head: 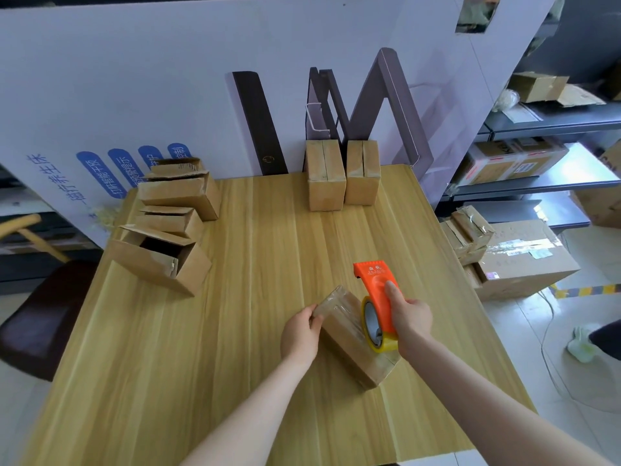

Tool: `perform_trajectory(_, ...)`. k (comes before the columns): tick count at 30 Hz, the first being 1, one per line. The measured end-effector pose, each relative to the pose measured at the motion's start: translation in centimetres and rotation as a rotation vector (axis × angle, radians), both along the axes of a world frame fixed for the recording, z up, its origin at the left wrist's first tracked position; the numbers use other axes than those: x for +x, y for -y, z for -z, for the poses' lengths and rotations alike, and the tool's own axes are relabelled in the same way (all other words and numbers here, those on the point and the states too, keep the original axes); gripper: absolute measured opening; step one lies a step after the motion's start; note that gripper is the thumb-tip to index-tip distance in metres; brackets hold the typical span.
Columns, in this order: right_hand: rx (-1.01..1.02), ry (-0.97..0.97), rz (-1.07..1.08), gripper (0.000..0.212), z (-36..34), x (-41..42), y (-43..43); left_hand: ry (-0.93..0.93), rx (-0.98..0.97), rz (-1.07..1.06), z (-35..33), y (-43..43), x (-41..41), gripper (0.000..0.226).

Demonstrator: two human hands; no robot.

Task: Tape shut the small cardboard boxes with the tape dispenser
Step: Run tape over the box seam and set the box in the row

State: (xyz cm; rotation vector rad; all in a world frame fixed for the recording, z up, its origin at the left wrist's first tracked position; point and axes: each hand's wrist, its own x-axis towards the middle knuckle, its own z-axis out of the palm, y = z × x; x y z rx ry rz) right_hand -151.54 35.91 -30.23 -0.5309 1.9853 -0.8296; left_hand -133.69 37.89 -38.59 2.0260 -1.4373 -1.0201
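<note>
Lower centre: left hand (300,332) grips the box (349,341); right hand (408,319) grips the dispenser (378,297); best pull straight along the seam, pressing firmly

Blue "磁疗养生床" is printed on the white board (134,79), far ahead-left of the grip; characters embossed on the tape dispenser (373,286) (just past the grip) cannot be read.

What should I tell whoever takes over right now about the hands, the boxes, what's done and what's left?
Left hand grips the far end of the box at the front of the table.
Right hand holds the orange tape dispenser, roll against that box.
Seemingly done: two closed boxes at the back.
Left: finish this one, then the open boxes on the left.
</note>
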Motion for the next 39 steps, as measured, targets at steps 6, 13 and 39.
perform_trajectory(6, -0.062, 0.18, 0.044, 0.054, -0.7, 3.6, 1.9, 0.064, 0.093, -0.233, -1.2, 3.6, 2.6, 0.05)
perform_trajectory(13, -0.216, 0.262, 0.214, 0.045, -2.8, 4.0, 2.6, -0.518, 0.176, -0.461, -0.5, -2.7, -2.7, 0.055)
perform_trajectory(39, -0.271, 0.241, -0.139, 0.045, -0.4, 2.4, 22.1, -0.373, 0.108, -0.498, -2.5, 33.1, 6.6, 0.056)
